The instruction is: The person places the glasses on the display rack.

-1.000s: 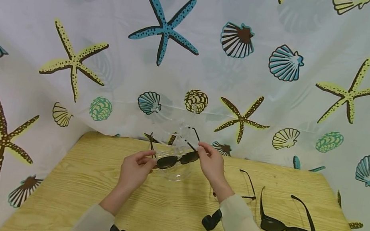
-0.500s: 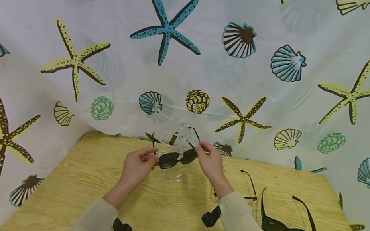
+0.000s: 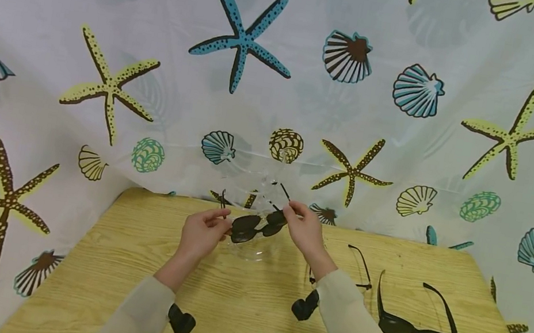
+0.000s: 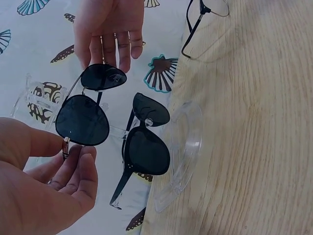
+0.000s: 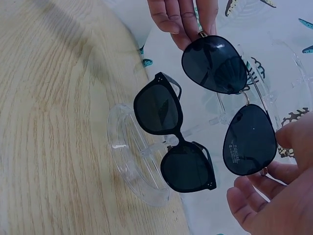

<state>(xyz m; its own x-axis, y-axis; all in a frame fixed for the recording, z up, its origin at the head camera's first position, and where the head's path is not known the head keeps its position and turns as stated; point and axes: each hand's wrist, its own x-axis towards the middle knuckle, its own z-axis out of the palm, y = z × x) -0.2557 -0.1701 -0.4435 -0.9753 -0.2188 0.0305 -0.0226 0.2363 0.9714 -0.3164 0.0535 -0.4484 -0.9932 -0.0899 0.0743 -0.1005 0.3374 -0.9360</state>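
Both hands hold aviator sunglasses (image 4: 82, 121) by their two ends, left hand (image 3: 203, 233) and right hand (image 3: 305, 231) at the hinges. In the left wrist view, the left thumb and fingers pinch the gold hinge. The right wrist view has the right hand (image 5: 279, 196) at the opposite hinge, with a printed label on the near lens. Just below, black-framed sunglasses (image 5: 157, 108) rest on a clear plastic display stand (image 4: 194, 129) with a ring-shaped base. The aviators' temples are unfolded and point away toward the stand's upper part.
Thin-framed eyeglasses (image 3: 362, 286) lie to the right of the stand, partly behind the right forearm. Farther right, large black sunglasses (image 3: 412, 332) lie with temples unfolded. A patterned curtain (image 3: 266, 102) hangs behind the wooden table (image 3: 243, 314).
The aviators have risen slightly between both hands, so the black-framed pair on the stand now shows below them. The left hand has shifted a little up and right.
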